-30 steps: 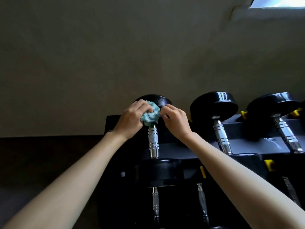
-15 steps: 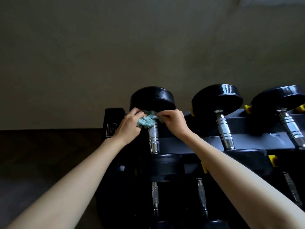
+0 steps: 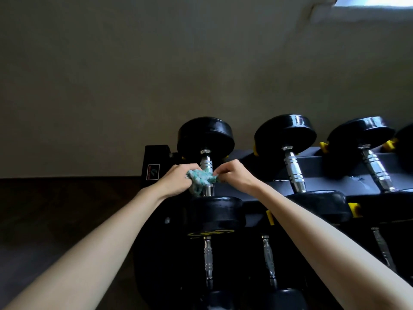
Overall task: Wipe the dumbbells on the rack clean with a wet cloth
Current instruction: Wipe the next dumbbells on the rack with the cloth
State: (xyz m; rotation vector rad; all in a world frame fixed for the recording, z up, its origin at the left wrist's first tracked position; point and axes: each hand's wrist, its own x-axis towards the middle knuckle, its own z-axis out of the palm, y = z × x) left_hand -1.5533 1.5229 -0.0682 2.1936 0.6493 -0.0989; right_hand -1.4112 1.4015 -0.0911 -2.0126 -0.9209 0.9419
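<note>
Cloth [image 3: 201, 179] bunched round dumbbell [image 3: 206, 166] handle, btwn both grips; left hand [image 3: 175, 182] & right hand [image 3: 232, 175] clenched on it.

cloth [image 3: 201, 179] on leftmost dumbbell [image 3: 206, 166] handle | rack [image 3: 335, 182] under dumbbells | wall [image 3: 156, 74] behind

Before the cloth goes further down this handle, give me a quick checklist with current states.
1. Cloth held by both hands: ok, left hand and right hand pinch it.
2. Cloth touching the chrome handle of the leftmost dumbbell: ok, wrapped around its middle.
3. Dumbbell seated on the rack: ok, both heads appear cradled.
4. Lower handle section free: ok, chrome shows below the cloth.
5. Cloth still wet: cannot tell.
6. Neighbouring dumbbell clear of the right forearm: ok, apart.
</note>
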